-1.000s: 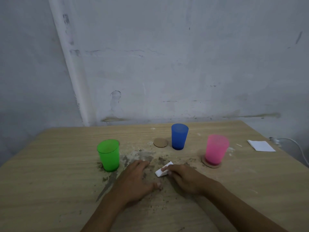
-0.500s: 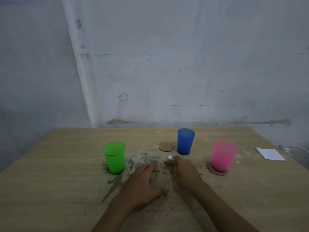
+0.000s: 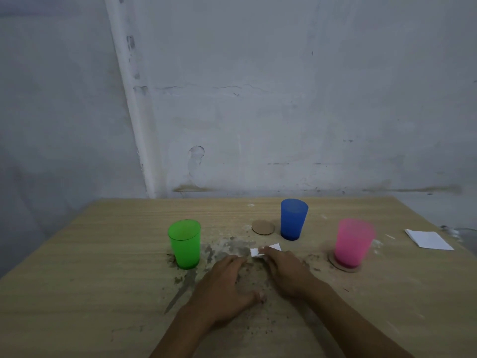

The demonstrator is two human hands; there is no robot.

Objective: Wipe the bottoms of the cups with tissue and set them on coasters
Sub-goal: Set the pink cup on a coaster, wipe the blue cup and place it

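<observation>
Three plastic cups stand upright on the wooden table (image 3: pixel 103 254). The green cup (image 3: pixel 185 244) is at the left, on dirt. The blue cup (image 3: pixel 293 219) stands further back, beside a bare round cardboard coaster (image 3: pixel 262 227). The pink cup (image 3: pixel 354 242) sits on another coaster (image 3: pixel 335 264) at the right. My right hand (image 3: pixel 286 271) presses a small folded white tissue (image 3: pixel 265 250) against the tabletop in the dirty patch. My left hand (image 3: pixel 227 288) lies flat on the table beside it, fingers spread, holding nothing.
Dark dirt and crumbs (image 3: pixel 232 246) are smeared across the table's middle, between the green cup and my hands. A folded white tissue sheet (image 3: pixel 428 239) lies near the right edge. A grey wall (image 3: pixel 258 112) stands right behind the table.
My right hand pushed the tissue away from me toward the blue cup and has now drawn it slightly back. My left hand has stayed flat on the table.
</observation>
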